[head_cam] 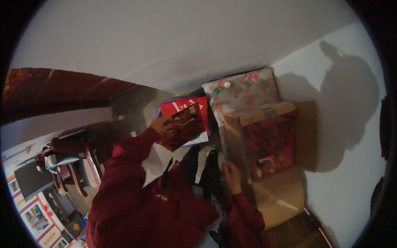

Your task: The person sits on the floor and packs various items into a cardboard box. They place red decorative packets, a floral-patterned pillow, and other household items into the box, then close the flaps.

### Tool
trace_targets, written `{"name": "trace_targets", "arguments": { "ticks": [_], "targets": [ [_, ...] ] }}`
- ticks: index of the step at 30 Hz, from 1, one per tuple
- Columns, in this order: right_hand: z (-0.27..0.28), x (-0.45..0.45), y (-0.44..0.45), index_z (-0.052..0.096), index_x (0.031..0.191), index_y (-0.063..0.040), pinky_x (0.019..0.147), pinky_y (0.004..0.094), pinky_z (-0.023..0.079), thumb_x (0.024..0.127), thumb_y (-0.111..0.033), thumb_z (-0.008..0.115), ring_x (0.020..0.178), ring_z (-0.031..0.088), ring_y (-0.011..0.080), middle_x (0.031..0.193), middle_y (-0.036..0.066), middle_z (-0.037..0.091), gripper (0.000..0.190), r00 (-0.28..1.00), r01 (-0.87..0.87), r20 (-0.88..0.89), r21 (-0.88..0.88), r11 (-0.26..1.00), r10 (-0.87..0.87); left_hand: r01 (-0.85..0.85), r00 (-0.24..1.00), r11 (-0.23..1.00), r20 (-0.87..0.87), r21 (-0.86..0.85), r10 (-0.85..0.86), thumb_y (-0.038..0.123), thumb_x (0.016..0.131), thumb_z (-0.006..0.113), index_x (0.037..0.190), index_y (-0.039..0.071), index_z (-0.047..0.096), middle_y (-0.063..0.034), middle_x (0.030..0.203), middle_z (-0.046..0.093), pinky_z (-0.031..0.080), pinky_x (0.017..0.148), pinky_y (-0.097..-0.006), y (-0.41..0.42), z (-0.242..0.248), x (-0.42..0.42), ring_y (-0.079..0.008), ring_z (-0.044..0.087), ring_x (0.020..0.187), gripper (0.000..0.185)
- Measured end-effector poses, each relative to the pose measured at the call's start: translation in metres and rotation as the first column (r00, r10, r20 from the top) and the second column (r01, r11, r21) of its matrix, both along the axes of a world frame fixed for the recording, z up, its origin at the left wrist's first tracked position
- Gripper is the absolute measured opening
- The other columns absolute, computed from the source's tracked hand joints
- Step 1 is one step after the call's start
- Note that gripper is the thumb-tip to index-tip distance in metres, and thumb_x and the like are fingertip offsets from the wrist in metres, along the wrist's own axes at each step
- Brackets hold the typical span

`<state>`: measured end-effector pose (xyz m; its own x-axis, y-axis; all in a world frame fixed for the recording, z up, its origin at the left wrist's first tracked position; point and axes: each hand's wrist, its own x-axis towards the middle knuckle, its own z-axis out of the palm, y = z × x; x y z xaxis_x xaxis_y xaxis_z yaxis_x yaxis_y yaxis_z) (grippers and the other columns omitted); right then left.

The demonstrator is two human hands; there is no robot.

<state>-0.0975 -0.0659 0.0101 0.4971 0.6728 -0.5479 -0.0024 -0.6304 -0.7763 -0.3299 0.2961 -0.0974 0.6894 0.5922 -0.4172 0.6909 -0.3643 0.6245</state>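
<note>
My left hand [162,126] grips the near-left edge of a dark red patterned gift bag [187,127] with a pale cord handle. It is held over a red sheet or bag with white lettering [176,107], on top of a purple-edged item. My right hand [232,177], fingers curled, is beside the left side of an open cardboard box [232,133]; whether it grips the cardboard is unclear. Inside the box is a similar red patterned gift bag [271,142], its pale cord handle towards me.
A floral-covered piece [245,90] with a small white round object [227,84] on it stands behind the box, against the wall. One box flap [279,198] spreads towards me. Dark red wooden furniture [62,93] lies left; a wooden chair [77,173] stands further back.
</note>
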Motion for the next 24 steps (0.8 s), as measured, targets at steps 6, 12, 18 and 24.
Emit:
{"name": "trace_targets", "arguments": {
  "ticks": [6, 12, 18, 24],
  "targets": [
    [-0.005, 0.015, 0.003, 0.053, 0.136, -0.010, 0.087, 0.0350, 0.050, 0.096, -0.020, 0.063, 0.107, 0.061, 0.0228, 0.126, 0.013, 0.060, 0.042, 0.981, 0.193, 0.000, 0.177, 0.965, -0.196, -0.082, 0.957, 0.916, 0.224, -0.394, 0.182, 0.015, 0.090, 0.070, 0.111, 0.000, 0.068, -0.0035, 0.097, 0.070, 0.051, 0.083, -0.0282, 0.030, 0.235, 0.022, -0.0113, 0.064, 0.088, 0.026],
    [0.075, 0.031, 0.016, 0.028, 0.153, -0.007, 0.096, 0.0330, 0.046, 0.096, -0.025, 0.065, 0.115, 0.055, 0.0195, 0.141, 0.011, 0.049, 0.071, 0.656, 0.684, -0.610, 0.230, 0.692, -0.445, 0.012, 0.931, 0.944, 0.348, -0.331, 0.110, 0.010, 0.091, 0.069, 0.109, 0.001, 0.068, 0.0012, 0.100, 0.068, 0.049, 0.085, -0.0253, 0.030, 0.303, 0.061, -0.0085, 0.061, 0.093, 0.021],
    [0.095, 0.026, -0.031, 0.038, 0.144, -0.001, 0.095, 0.0369, 0.048, 0.097, -0.037, 0.061, 0.115, 0.054, 0.0190, 0.134, 0.010, 0.052, 0.064, 0.418, 0.900, -0.636, 0.196, 0.389, -0.648, 0.222, 0.928, 0.826, 0.372, -0.518, -0.016, 0.020, 0.093, 0.067, 0.119, 0.002, 0.065, -0.0006, 0.105, 0.067, 0.049, 0.086, -0.0279, 0.016, 0.322, 0.124, -0.0101, 0.059, 0.093, 0.032],
    [0.000, 0.038, -0.152, 0.054, 0.125, 0.000, 0.097, 0.0389, 0.046, 0.099, -0.035, 0.057, 0.106, 0.055, 0.0206, 0.116, 0.009, 0.060, 0.044, 0.212, 0.974, -0.252, 0.128, 0.185, -0.944, 0.435, 0.900, 0.761, 0.244, -0.481, -0.361, 0.039, 0.094, 0.063, 0.129, 0.001, 0.060, -0.0096, 0.113, 0.068, 0.050, 0.086, -0.0321, -0.085, 0.147, 0.241, -0.0175, 0.063, 0.099, 0.052]
  ]
}}
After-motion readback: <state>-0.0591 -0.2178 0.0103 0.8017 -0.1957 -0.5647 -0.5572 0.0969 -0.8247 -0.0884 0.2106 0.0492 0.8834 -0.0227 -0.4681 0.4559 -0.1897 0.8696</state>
